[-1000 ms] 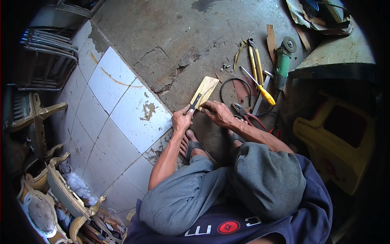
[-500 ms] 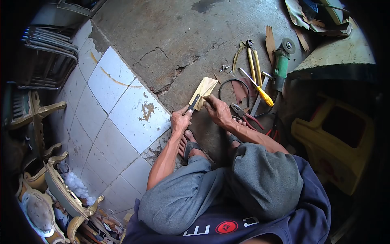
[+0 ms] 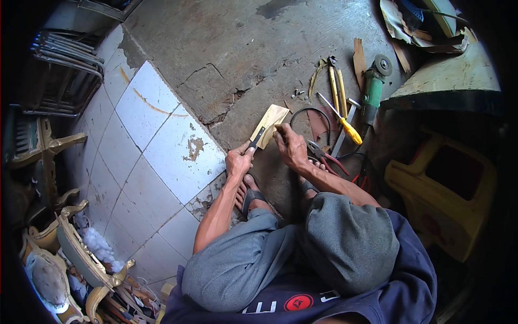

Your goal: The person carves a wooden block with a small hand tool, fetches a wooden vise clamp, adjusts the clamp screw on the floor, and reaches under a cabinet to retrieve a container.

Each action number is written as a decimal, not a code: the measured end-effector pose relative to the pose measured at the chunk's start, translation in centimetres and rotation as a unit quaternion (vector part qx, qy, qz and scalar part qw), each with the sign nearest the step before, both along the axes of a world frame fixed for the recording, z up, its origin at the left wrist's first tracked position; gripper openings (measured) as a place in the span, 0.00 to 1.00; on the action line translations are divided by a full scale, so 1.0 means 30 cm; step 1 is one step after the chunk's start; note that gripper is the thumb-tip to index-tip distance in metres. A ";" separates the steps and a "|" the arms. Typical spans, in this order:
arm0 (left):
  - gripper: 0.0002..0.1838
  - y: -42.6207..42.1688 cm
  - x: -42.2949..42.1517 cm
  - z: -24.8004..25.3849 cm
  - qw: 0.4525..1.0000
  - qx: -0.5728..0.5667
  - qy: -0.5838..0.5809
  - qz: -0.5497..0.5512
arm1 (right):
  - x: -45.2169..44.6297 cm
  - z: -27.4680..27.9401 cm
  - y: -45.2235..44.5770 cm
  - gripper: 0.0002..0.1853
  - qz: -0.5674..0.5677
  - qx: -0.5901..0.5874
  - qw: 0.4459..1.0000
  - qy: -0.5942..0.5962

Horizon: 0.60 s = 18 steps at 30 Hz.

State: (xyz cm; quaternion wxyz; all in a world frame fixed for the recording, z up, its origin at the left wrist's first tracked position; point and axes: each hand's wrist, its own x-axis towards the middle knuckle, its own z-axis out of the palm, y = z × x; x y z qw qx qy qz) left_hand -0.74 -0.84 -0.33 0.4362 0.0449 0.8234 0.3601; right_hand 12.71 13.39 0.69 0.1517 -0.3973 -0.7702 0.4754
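My left hand is closed round the lower end of a flat black strip that has small marks or holes near its top. The strip lies against a pale wooden block on the concrete floor. Just right of the block, my right hand is closed, thumb and fingertips brought together; whatever small thing may be between them is hidden. Pliers with red handles lie beside my right wrist, partly under the forearm.
To the right lie a yellow-handled screwdriver, long yellow-handled cutters, a hammer, a green angle grinder and several small screws or nuts. White tiles border the concrete. Carved chair frames stand at left.
My right hand has drawn back slightly to the right, away from the wooden block. My left hand keeps the black strip in about the same place.
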 end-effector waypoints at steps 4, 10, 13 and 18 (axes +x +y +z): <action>0.20 0.012 -0.005 -0.001 1.000 0.000 0.007 -0.018 | 0.015 0.012 -0.016 0.12 0.094 -0.048 0.994 -0.024; 0.20 -0.002 -0.002 0.023 1.000 -0.018 0.000 -0.021 | 0.003 0.006 -0.015 0.13 -0.010 0.011 0.999 -0.039; 0.21 0.006 -0.004 -0.012 1.000 0.005 0.005 -0.017 | 0.012 -0.001 -0.012 0.11 0.149 0.005 0.988 -0.034; 0.22 -0.003 0.002 0.017 1.000 0.002 0.006 -0.015 | 0.001 -0.003 -0.009 0.13 0.063 -0.039 0.997 -0.013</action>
